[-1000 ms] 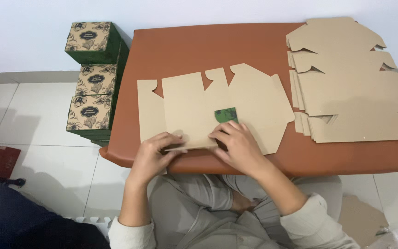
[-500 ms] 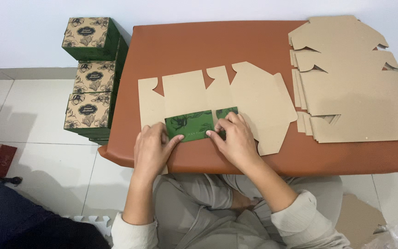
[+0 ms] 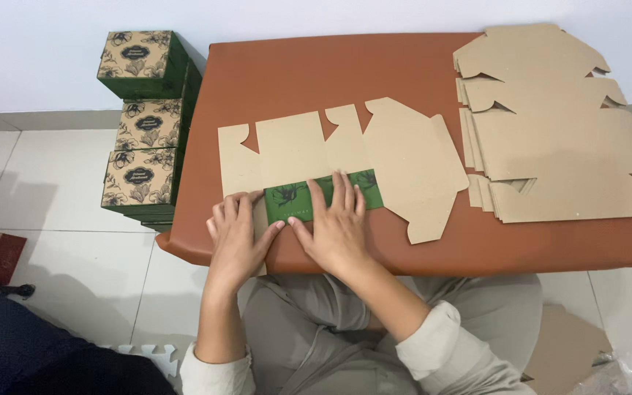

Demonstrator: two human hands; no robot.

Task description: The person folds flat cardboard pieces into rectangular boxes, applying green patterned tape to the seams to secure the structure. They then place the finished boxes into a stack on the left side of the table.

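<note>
1. One flat brown cardboard box cutout (image 3: 345,157) lies on the orange-brown table (image 3: 330,69).
2. One stack of flat brown cutouts (image 3: 550,124) lies on the table's right part.
3. Three finished green-and-tan printed boxes (image 3: 140,117) stand left of the table.
4. Two hands press the cutout.

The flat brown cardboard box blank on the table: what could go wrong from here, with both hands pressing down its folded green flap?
1. The flat brown cardboard box blank reaches close to the near edge of the reddish-brown table; a hard push might slide it off.
2. The left hand and right hand press the folded green flap; uneven pressure may give a crooked crease.
3. The stack of brown cardboard blanks overhangs the right edge and could slip.
</note>
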